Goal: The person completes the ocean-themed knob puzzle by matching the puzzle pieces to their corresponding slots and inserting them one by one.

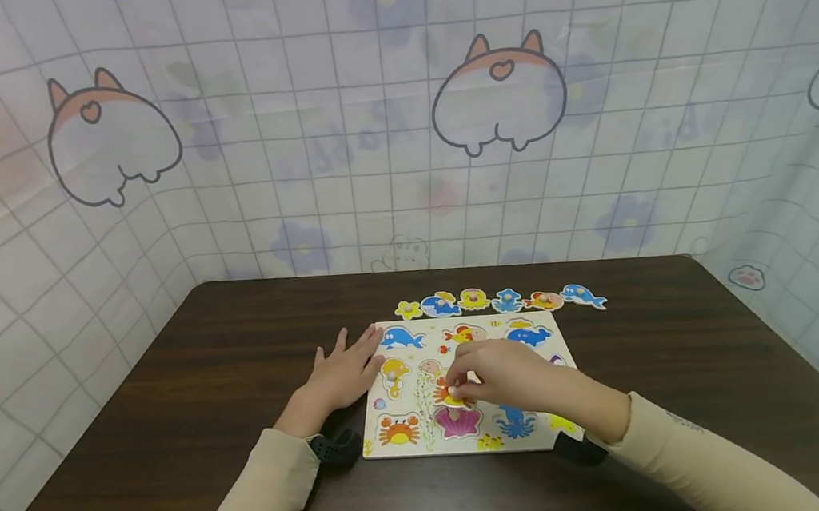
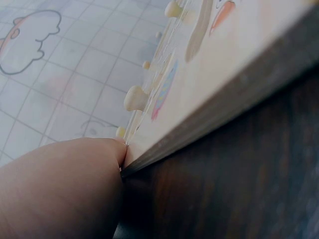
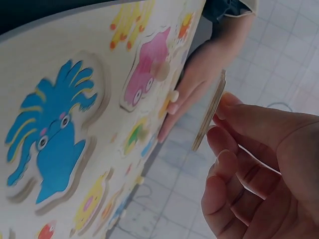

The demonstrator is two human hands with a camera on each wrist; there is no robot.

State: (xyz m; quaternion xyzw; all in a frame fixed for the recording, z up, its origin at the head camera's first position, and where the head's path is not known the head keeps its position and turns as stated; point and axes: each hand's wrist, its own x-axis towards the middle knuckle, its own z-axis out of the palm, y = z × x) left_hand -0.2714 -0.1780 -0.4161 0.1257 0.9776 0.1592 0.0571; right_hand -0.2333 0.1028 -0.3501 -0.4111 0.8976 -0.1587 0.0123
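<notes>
Thumb and fingers of my right hand (image 1: pixel 501 372) pinch an orange crab puzzle piece (image 1: pixel 446 398) above the middle of the puzzle board (image 1: pixel 425 448). The right wrist view shows this piece edge-on as a thin wooden slab (image 3: pixel 210 113), apart from the board. My left hand (image 1: pixel 345 373) has its fingers spread, their tips at the board's upper left edge. A pink shell piece (image 1: pixel 459 422) and a yellow seahorse piece (image 1: pixel 393 378) sit in the board. Pictured at its lower left is a crab (image 1: pixel 398 430); a blue octopus recess (image 1: pixel 516 422) shows near the lower right.
Behind the board, several knobbed pieces lie in a row, among them a yellow star (image 1: pixel 408 310), a blue octopus piece (image 1: pixel 507 301) and a blue dolphin-like piece (image 1: pixel 584 297). The dark wooden table (image 1: pixel 197 400) reaches back to a patterned cloth wall (image 1: pixel 388 169).
</notes>
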